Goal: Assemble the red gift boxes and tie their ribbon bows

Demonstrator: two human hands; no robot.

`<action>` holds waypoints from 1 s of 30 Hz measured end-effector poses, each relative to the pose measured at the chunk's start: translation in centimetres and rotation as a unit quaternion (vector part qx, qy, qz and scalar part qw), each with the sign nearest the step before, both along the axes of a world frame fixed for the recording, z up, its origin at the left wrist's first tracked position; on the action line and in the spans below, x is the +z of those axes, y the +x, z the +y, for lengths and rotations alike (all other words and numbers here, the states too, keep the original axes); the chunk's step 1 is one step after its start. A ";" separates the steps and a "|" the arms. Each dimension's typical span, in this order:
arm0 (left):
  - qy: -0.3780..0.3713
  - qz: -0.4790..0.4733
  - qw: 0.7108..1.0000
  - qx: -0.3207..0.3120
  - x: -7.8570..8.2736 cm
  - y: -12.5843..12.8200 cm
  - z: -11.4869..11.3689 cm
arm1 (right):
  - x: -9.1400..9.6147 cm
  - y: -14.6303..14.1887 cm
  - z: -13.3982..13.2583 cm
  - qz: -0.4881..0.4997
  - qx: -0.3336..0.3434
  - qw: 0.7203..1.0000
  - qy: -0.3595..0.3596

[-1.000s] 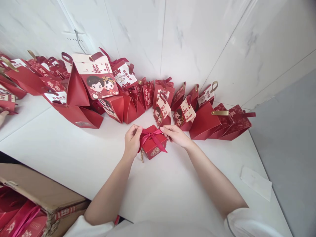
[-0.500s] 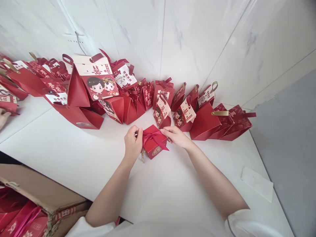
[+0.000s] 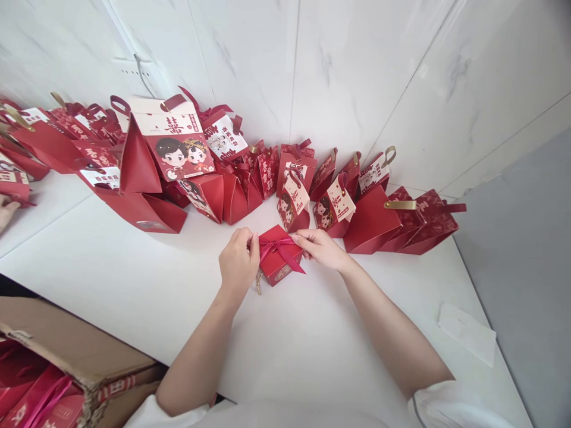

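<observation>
A small red gift box (image 3: 270,268) sits on the white table in front of me, with a crimson ribbon (image 3: 289,260) tied in a bow over its top. My left hand (image 3: 239,255) pinches the ribbon at the box's left side. On the right side, my right hand (image 3: 322,248) grips the ribbon's other loop between thumb and fingers. A gold tassel (image 3: 259,282) hangs at the box's left edge. Just behind it stand two small boxes with cartoon couples, a left one (image 3: 292,205) and a right one (image 3: 333,207).
Many red gift boxes line the tiled wall, among them a large cartoon box (image 3: 178,142) and a plain red one (image 3: 372,223). An open cardboard carton (image 3: 66,345) with red boxes stands lower left. Another person's hand (image 3: 6,211) shows at far left. A white card (image 3: 467,334) lies right.
My left hand has shifted slightly left and turned a little, still at the ribbon. My right hand and the box have barely moved.
</observation>
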State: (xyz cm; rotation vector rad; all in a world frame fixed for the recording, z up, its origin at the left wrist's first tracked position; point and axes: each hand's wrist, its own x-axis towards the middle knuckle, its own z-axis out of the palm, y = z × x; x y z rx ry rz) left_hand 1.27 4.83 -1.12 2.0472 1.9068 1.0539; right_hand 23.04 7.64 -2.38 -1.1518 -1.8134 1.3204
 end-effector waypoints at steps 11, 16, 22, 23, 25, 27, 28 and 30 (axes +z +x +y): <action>0.025 -0.046 0.998 -0.029 -0.7 -0.1 0.4 | -0.4 -0.1 0.0 0.030 0.000 1.000 -0.006; 0.026 -0.047 0.998 -0.034 -0.8 -0.2 0.4 | -1.0 0.0 0.0 0.044 0.002 0.999 -0.011; 0.019 -0.049 0.998 -0.038 -0.7 -0.2 0.4 | -1.4 -0.1 0.2 0.067 0.002 0.997 -0.030; 0.016 -0.046 0.998 -0.037 -0.6 -0.2 0.4 | -1.4 -0.1 0.2 0.070 0.002 0.997 -0.038; 0.010 -0.031 0.999 -0.024 -0.4 -0.2 0.3 | -1.3 -0.1 0.2 0.074 0.002 0.996 -0.047; 0.007 -0.007 1.000 -0.008 -0.2 -0.2 0.3 | -1.1 -0.1 0.1 0.077 0.002 0.996 -0.048; 0.007 0.003 1.000 -0.003 -0.1 -0.2 0.3 | -1.0 -0.1 0.1 0.075 0.003 0.996 -0.045; 0.015 0.015 1.000 -0.002 0.1 -0.2 0.3 | -0.8 -0.1 0.0 0.067 0.003 0.997 -0.029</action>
